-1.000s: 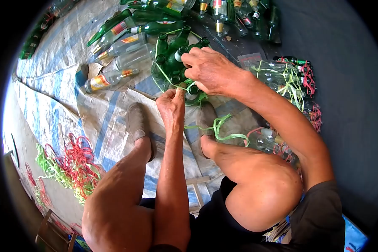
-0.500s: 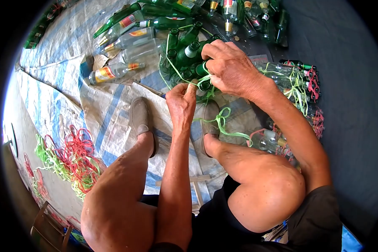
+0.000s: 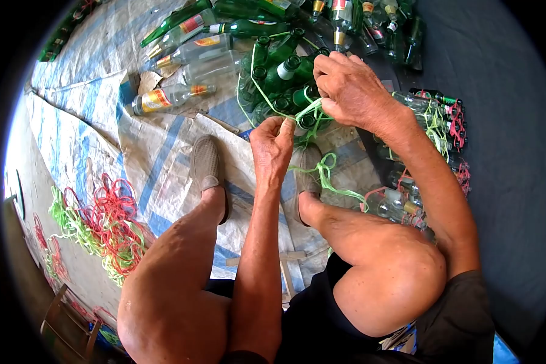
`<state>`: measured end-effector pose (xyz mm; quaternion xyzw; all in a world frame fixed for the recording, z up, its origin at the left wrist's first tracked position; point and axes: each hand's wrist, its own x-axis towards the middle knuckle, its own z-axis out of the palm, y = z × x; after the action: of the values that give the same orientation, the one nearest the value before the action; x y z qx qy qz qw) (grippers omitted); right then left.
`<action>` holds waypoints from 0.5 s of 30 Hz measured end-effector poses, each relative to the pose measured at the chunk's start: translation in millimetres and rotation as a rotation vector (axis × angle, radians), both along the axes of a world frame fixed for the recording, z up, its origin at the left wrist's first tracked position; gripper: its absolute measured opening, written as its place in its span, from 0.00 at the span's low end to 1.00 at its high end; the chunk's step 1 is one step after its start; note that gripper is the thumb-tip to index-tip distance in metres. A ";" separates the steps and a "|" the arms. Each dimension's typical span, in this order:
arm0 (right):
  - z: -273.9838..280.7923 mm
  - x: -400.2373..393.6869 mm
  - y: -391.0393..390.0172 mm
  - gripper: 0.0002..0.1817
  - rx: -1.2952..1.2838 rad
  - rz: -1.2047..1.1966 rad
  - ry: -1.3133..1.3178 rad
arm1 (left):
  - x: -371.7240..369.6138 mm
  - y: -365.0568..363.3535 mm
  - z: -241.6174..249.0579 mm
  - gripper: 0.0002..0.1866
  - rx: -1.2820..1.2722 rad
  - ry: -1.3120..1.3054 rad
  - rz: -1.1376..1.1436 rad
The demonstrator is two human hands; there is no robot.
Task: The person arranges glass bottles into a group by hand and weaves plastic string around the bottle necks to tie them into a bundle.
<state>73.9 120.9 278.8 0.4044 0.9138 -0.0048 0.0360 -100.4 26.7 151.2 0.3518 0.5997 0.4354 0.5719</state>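
Both your hands work at a cluster of green bottles (image 3: 279, 76) standing on the woven tarp (image 3: 158, 151) just past your shoes. Your left hand (image 3: 273, 142) pinches the green plastic string (image 3: 314, 109); your right hand (image 3: 349, 85) grips it over the bottle necks. Loose bottles (image 3: 182, 54) lie beyond, tied bundles (image 3: 434, 118) crowd your right, and a heap of red and green string (image 3: 100, 227) sits left. Your right hand hides the knot.

Bright daylight fills the round fisheye view, with black vignette corners and strong bending toward the rim. Glare washes out the pale ground at nine o'clock. The woven blue-and-white plastic tarp (image 3: 164, 139) is sharp; soft shadows fall beneath the knees.
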 end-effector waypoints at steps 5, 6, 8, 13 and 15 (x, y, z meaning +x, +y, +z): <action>-1.4 3.7 5.0 0.07 -0.013 -0.011 0.040 | 0.4 0.7 7.1 0.16 0.000 0.001 -0.008; -1.6 3.9 5.7 0.07 -0.019 -0.015 0.049 | 1.3 -0.2 5.4 0.16 0.007 -0.015 -0.004; -2.1 4.9 6.6 0.06 -0.042 -0.022 0.063 | 3.0 -1.5 2.1 0.16 0.021 -0.047 0.004; -4.2 12.0 13.9 0.04 -0.056 0.001 0.136 | 3.4 -1.8 3.8 0.16 0.028 -0.009 0.000; -11.5 15.4 17.2 0.03 -0.041 0.010 0.218 | 5.8 -2.6 5.7 0.15 0.021 -0.044 0.030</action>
<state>89.4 138.1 267.3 0.3963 0.9140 -0.0675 -0.0553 -94.5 24.0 156.9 0.3392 0.5875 0.4577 0.5747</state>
